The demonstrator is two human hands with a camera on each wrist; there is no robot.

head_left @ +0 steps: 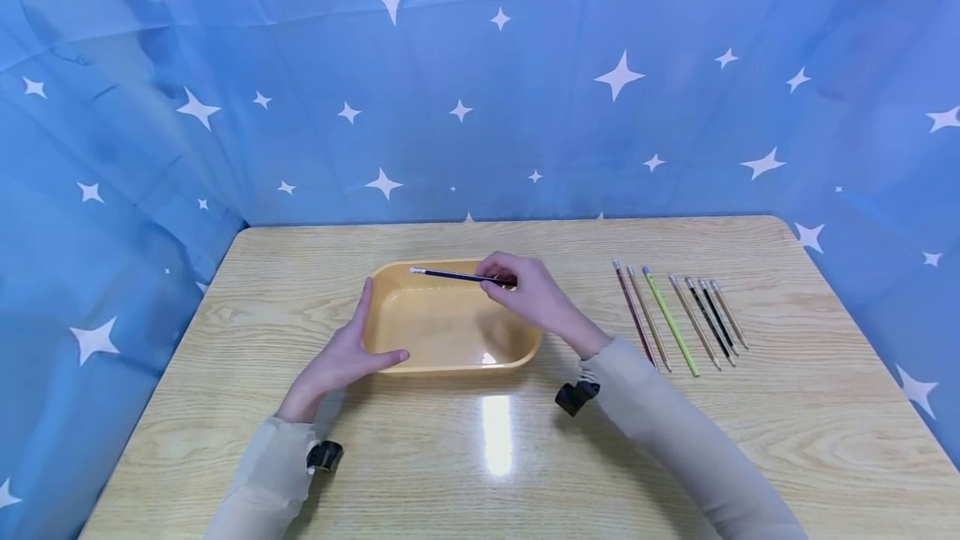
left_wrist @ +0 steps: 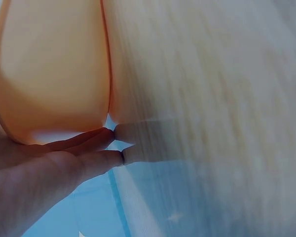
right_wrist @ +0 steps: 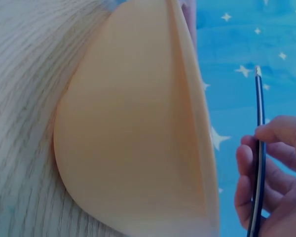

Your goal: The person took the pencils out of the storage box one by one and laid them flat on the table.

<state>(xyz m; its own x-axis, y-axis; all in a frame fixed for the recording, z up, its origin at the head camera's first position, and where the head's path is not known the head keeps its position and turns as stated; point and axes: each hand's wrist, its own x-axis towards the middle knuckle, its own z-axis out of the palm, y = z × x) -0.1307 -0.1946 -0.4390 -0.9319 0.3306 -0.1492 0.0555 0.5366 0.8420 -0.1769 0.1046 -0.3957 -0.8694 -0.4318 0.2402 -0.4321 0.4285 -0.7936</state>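
A yellow-orange plastic tray (head_left: 450,370) stands on the table, its inside bare where it shows. My left hand (head_left: 347,354) is at its left end, the thumb lying at the near rim and the straight fingers along the outer side. Over the tray's far right part, my right hand (head_left: 528,290) pinches a dark pencil (head_left: 450,275) between thumb and fingers. The pencil lies nearly level, its pale end pointing left. In the right wrist view the same pencil (right_wrist: 259,108) shows a light stripe along its dark shaft.
Right of the tray, several pencils lie side by side on the wooden table (head_left: 810,407), among them a lime green pencil (head_left: 670,319) and a black pencil (head_left: 718,317). A blue curtain (head_left: 525,107) with white stars hangs behind the table's far edge.
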